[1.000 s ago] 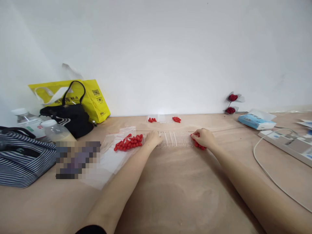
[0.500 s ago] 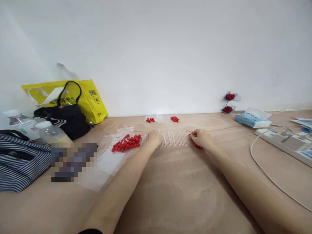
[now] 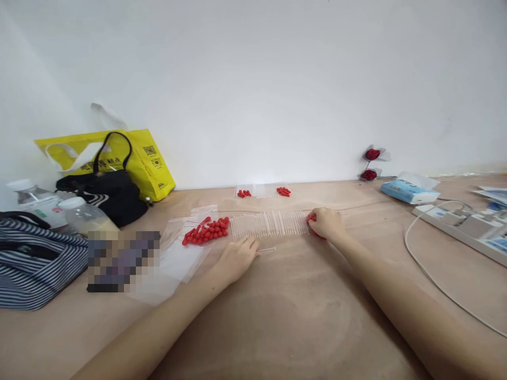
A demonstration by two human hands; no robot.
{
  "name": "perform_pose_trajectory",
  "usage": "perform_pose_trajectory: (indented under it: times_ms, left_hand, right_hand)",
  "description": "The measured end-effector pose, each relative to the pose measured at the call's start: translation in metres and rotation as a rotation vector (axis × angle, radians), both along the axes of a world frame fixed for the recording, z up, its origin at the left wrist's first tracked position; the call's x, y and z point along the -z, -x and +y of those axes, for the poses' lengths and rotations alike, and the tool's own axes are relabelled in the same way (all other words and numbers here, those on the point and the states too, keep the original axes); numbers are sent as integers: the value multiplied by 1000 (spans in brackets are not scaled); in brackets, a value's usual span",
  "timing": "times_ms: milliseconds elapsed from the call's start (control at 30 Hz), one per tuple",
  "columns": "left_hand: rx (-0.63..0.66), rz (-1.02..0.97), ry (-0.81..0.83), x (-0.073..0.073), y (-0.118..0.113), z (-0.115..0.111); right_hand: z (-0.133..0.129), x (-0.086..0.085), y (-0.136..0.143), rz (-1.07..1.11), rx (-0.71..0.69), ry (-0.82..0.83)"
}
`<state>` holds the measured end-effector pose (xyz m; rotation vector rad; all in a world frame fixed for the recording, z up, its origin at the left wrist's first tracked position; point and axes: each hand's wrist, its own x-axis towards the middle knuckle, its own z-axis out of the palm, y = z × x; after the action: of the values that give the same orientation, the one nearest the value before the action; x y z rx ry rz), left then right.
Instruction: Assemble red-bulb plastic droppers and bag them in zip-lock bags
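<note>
My left hand (image 3: 238, 258) is just in front of a long row of thin whitish sticks (image 3: 273, 224), its fingers closed in a pinch. From its fingertips a single thin white stick (image 3: 270, 249) points to the right, low over the table. At the row's right end, my right hand (image 3: 328, 224) has its fingers closed over small red rounded pieces (image 3: 311, 217). Whether it has lifted one of them is hidden. Left of the row, a heap of red teardrop-shaped pieces (image 3: 206, 232) lies on clear plastic bags (image 3: 174, 264).
Near the wall lies a clear bag (image 3: 259, 190) with red pieces at both ends. On the left are a yellow bag (image 3: 148, 174), a black bag (image 3: 114, 203), bottles and a striped pouch (image 3: 35, 269). Tissues (image 3: 410, 191), fabric roses and a power strip (image 3: 467, 232) with a cable occupy the right.
My left hand has moved from above the row toward me, bringing one thin stick out in front. My right hand stays at the red pieces by the row's right end.
</note>
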<state>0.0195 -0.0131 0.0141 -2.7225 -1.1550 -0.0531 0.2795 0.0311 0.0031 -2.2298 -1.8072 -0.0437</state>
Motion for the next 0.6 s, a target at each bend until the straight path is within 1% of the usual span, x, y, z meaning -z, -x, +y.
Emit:
perform_pose_trajectory:
  times_ms: [33, 100, 167, 200, 267, 367, 400, 467, 533, 600]
  left_hand:
    - [1, -3, -15, 0, 0, -1]
    - [-2, -89, -16, 3, 0, -1]
    - [-10, -241, 26, 9, -2, 0]
    - [-21, -320, 58, 13, -3, 1]
    - [-63, -435, 135, 20, -7, 3]
    - [-132, -492, 212, 28, -12, 6]
    - [-144, -494, 212, 29, -14, 6]
    - [-150, -495, 190, 31, -16, 6]
    - [-154, -509, 168, 30, -16, 4]
    - [-164, -529, 159, 29, -15, 2]
  right_hand:
    - [0, -1, 1, -1, 6, -4]
    - [0, -2, 2, 24, -12, -35]
    - [-3, -2, 6, 115, -102, -95]
    - [-6, -1, 9, 182, -177, -131]
    - [-16, 6, 19, 304, -368, -187]
    - [-34, 21, 36, 383, -664, -230]
    - [-39, 26, 41, 400, -730, -249]
    - [-45, 35, 48, 444, -797, -283]
    - [-47, 39, 51, 492, -805, -291]
    - [-46, 40, 52, 521, -807, -271]
